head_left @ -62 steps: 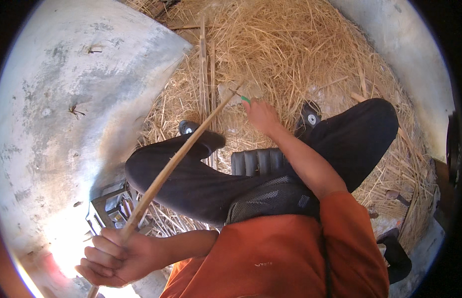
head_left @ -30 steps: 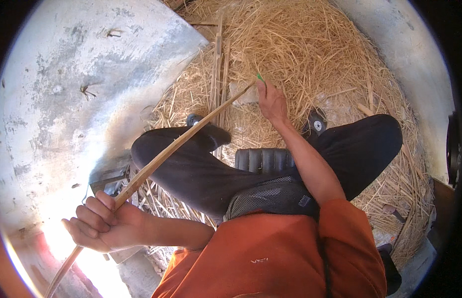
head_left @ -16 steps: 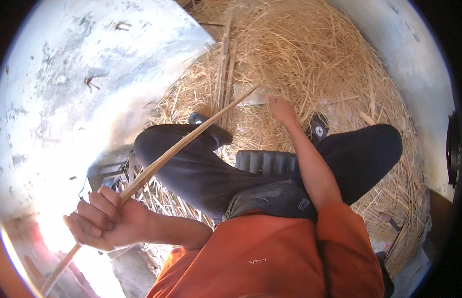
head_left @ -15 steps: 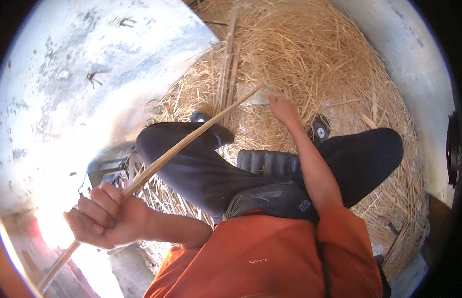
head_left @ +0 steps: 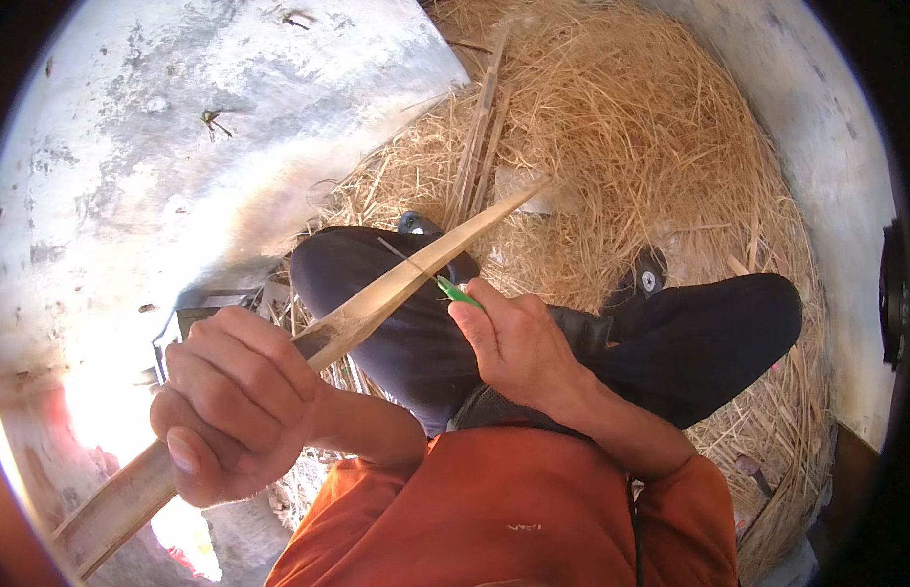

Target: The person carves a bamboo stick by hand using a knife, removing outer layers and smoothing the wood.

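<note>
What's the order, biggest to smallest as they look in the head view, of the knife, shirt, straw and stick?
1. Straw
2. Shirt
3. Stick, though nearness to the camera may enlarge it
4. Knife

From your head, a wide fisheye camera looks steeply down over your orange shirt [head_left: 494,509] at the lower edge, your left hand [head_left: 242,406] and right hand [head_left: 523,344] close, straw [head_left: 650,147] farther off.

Tangled straw-like shavings [head_left: 641,117] blanket the floor, with narrow wooden slats [head_left: 476,137] lying along their left side. A grey-blotched pale wall [head_left: 279,83] stands at left, another whitish wall [head_left: 797,117] at right.
</note>
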`<move>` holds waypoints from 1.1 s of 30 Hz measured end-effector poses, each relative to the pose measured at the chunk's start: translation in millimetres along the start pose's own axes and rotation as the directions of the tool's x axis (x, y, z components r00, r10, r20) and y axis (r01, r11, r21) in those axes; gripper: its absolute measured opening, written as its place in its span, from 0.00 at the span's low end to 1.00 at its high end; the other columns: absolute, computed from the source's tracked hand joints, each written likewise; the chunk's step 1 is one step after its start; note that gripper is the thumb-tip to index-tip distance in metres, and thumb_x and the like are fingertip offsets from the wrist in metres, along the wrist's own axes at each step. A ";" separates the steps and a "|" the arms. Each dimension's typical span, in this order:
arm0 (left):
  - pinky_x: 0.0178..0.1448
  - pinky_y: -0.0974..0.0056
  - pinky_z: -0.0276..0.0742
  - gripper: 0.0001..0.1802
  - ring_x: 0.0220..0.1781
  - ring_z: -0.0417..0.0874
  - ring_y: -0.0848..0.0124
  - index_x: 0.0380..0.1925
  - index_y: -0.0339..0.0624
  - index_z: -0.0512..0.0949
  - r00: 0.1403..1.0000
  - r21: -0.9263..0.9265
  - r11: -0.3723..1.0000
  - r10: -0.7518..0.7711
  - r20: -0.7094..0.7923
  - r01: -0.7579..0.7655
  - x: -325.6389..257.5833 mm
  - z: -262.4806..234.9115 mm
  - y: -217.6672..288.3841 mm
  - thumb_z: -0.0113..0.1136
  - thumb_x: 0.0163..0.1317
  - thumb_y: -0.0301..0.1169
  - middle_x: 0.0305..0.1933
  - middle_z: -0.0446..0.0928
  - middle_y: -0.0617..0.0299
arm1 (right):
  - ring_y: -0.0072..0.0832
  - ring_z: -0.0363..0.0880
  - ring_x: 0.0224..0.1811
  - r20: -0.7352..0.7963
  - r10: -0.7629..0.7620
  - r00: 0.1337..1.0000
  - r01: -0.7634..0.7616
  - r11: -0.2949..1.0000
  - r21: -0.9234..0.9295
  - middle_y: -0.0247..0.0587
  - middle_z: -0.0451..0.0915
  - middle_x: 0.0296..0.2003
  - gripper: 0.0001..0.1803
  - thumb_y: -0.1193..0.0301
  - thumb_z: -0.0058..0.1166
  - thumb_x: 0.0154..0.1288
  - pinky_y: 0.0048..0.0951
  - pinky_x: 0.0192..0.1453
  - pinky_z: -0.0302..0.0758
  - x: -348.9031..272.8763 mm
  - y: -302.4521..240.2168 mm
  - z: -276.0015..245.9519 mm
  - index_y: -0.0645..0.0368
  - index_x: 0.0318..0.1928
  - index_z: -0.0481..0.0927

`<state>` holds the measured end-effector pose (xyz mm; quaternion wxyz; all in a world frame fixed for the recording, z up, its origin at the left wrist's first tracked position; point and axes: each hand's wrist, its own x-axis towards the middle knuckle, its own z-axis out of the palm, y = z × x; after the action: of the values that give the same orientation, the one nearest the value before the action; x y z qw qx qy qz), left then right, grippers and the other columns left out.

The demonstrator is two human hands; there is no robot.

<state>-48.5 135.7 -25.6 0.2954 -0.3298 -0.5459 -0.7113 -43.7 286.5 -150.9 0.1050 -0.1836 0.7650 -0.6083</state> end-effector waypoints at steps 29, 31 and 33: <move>0.05 0.76 0.56 0.17 0.02 0.54 0.81 0.13 0.48 0.59 0.997 -0.025 1.000 0.006 0.079 -0.004 -7.0 0.8 5.3 0.46 0.61 0.32 0.04 0.60 0.69 | 0.55 0.72 0.20 -0.099 0.125 0.987 -0.136 0.984 -0.114 0.57 0.70 0.15 0.18 0.62 0.40 0.72 0.49 0.27 0.67 -8.5 45.5 -1.0 0.64 0.31 0.72; 0.05 0.76 0.57 0.17 0.02 0.55 0.82 0.13 0.48 0.59 0.996 -0.027 1.000 0.000 0.086 0.002 -5.9 0.1 4.1 0.45 0.61 0.32 0.04 0.60 0.70 | 0.56 0.73 0.20 -0.098 0.078 0.992 -0.089 0.990 -0.110 0.58 0.71 0.16 0.19 0.60 0.41 0.71 0.49 0.26 0.68 -10.1 47.8 1.9 0.63 0.31 0.72; 0.05 0.76 0.57 0.16 0.02 0.55 0.82 0.14 0.48 0.59 0.996 -0.023 1.000 -0.002 0.091 0.004 -5.3 -0.3 3.8 0.45 0.61 0.32 0.04 0.60 0.70 | 0.57 0.76 0.21 -0.106 0.032 0.994 -0.051 0.982 -0.181 0.60 0.74 0.16 0.21 0.57 0.42 0.71 0.50 0.25 0.71 -0.1 70.2 11.3 0.63 0.30 0.72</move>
<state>-42.4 134.8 -27.6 0.2651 -0.3643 -0.5510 -0.7024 -49.9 290.0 -221.7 0.0611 -0.1448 0.8257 -0.5417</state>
